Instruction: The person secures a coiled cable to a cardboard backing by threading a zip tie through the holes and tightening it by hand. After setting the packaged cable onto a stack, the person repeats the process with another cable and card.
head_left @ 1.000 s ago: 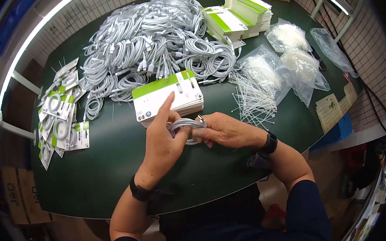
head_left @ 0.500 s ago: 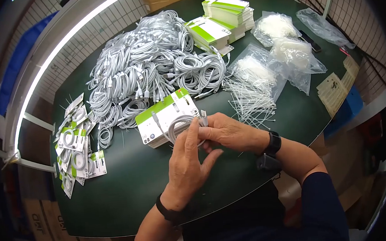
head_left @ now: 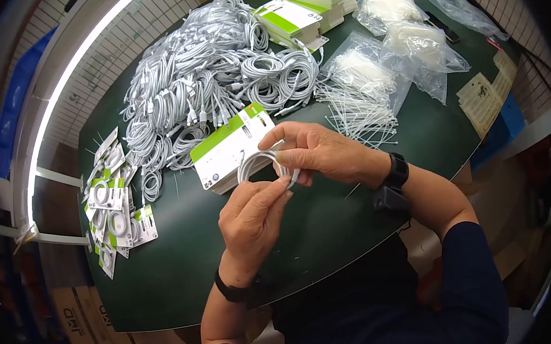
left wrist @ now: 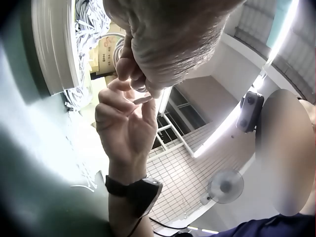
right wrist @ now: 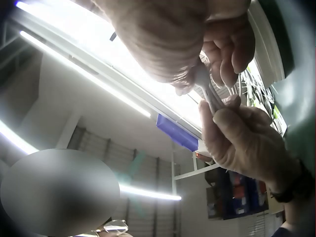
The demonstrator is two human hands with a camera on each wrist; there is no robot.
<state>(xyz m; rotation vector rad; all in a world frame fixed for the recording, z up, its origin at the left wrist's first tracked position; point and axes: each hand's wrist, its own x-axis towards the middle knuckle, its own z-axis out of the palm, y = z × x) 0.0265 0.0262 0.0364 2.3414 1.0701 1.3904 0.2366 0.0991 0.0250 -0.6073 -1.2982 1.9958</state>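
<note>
Both hands hold a coiled white cable (head_left: 246, 165) above the table, just in front of a stack of green-and-white cards (head_left: 225, 151). My left hand (head_left: 253, 222) pinches the lower edge of the coil between thumb and fingers. At the coil's right side, my right hand (head_left: 326, 154) grips it with thumb and fingertips. In the right wrist view a cable end (right wrist: 203, 79) shows between the hands, with the left hand's fingers (right wrist: 237, 128) closed on the strands below it. Part of the coil is hidden behind the fingers.
A large heap of coiled cables (head_left: 183, 69) covers the table's back left. Carded cables (head_left: 117, 220) lie at the left edge. More card stacks (head_left: 289, 19) stand at the back. Loose zip ties (head_left: 358, 114) and plastic bags (head_left: 398, 7) of them lie to the right.
The left hand has gone from extended fingers to pinching the coil's lower edge. The right hand has shifted its grip and its index finger now arches over the coil. The head view has turned.
</note>
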